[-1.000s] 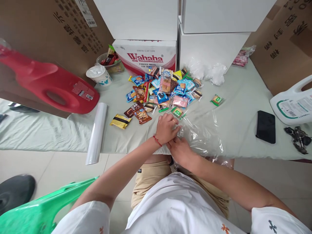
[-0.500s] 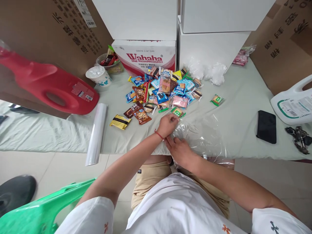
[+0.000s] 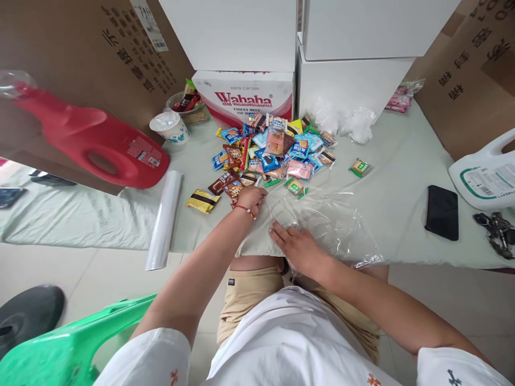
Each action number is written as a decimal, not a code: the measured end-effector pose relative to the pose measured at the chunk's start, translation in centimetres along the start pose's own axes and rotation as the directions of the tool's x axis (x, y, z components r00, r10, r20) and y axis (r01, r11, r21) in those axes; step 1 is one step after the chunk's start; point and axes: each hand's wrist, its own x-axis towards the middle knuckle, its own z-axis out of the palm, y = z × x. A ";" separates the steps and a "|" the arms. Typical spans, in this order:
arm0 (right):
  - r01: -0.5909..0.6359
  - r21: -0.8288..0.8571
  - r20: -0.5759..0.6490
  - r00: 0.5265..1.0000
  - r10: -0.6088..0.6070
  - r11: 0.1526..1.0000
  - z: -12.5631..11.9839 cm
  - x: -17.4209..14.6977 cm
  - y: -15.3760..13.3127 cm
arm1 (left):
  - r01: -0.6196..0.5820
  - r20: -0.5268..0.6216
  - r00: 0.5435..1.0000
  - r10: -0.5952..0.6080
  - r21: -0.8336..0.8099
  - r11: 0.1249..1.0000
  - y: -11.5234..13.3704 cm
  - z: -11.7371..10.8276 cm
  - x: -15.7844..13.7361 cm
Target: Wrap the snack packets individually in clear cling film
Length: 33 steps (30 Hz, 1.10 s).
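A clear plastic bag (image 3: pixel 341 228) lies over the front of the table, partly under my right hand (image 3: pixel 300 247). That hand rests flat on the plastic with its fingers spread. My left hand (image 3: pixel 253 200), with a red string bracelet at the wrist, is in a pinch at the bag's left side; the exact edge between its fingertips is hard to see. Right beside it lies a brown cookie packet (image 3: pixel 232 187), partly covered by the hand. A green-and-white snack packet (image 3: pixel 295 187) sits just behind the bag. Behind both hands spreads a pile of small wrapped snacks (image 3: pixel 277 142).
A clear film roll (image 3: pixel 164 220), a red jug (image 3: pixel 104 142) and a paper cup (image 3: pixel 171 128) stand or lie left. Right are a black phone (image 3: pixel 441 212), keys (image 3: pixel 497 231) and a white jug (image 3: pixel 488 177). A Wahaha carton (image 3: pixel 245 96) backs the pile.
My left hand has moved left, away from my right hand, toward the brown packet, and the plastic's left side is spread farther. My right hand stays almost in place.
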 end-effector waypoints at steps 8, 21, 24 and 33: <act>-0.028 0.016 0.004 1.000 0.028 0.999 -0.1 0.3 -0.3 | -0.136 0.183 0.975 0.128 0.033 0.990 -1.2 0.2 -3.4; -0.083 0.017 0.025 0.996 0.082 0.996 -0.7 -0.5 -2.3 | -0.759 0.654 0.587 0.478 0.649 0.044 -6.0 0.2 -5.4; -0.086 -0.026 0.015 0.996 0.087 0.996 -0.3 -1.4 -3.2 | -0.742 0.683 0.575 0.451 0.667 -0.064 -6.4 0.0 -5.5; 0.118 0.090 0.010 0.993 -0.119 0.989 -6.5 -1.1 -0.8 | -0.764 0.823 0.431 0.370 0.551 -0.335 -7.1 -2.2 -6.0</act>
